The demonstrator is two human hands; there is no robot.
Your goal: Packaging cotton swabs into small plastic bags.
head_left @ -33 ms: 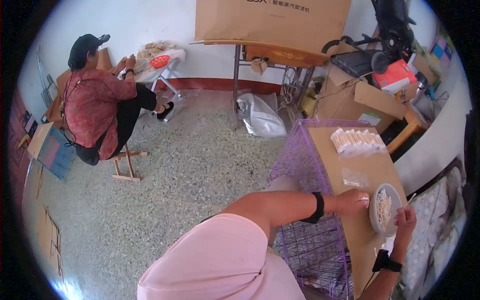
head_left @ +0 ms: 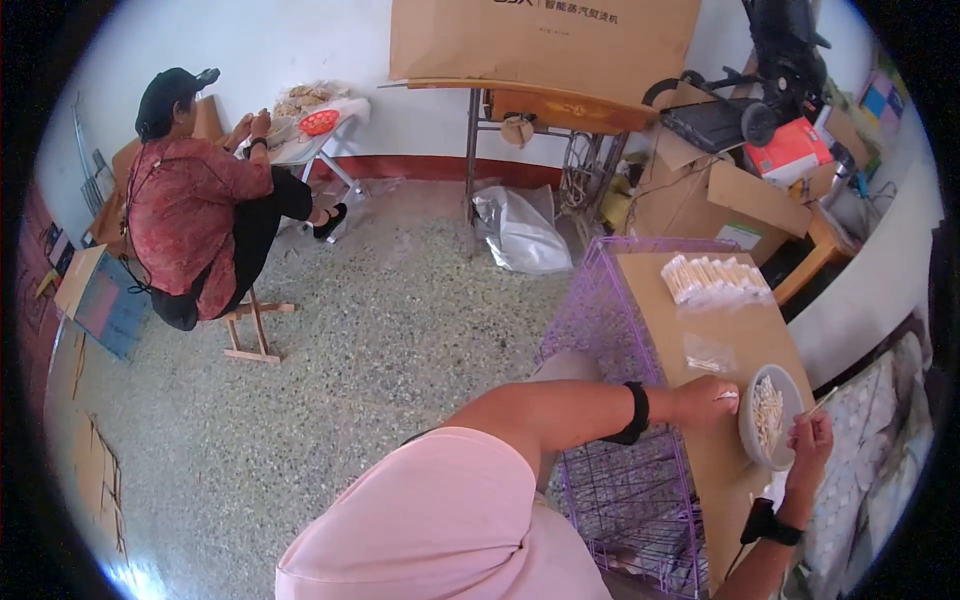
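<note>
The left hand [head_left: 706, 400] is resting curled against the rim of the grey bowl [head_left: 752, 432] of small pale sticks on the brown board [head_left: 700, 300], seemingly steadying it, while the right hand [head_left: 812, 440] is pinching one thin stick [head_left: 822, 402] just beside it

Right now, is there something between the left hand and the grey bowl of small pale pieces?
Nothing visible. The left hand rests on the brown board, right beside the rim of the grey bowl. The right hand is at the bowl's other side, holding a thin stick.
</note>
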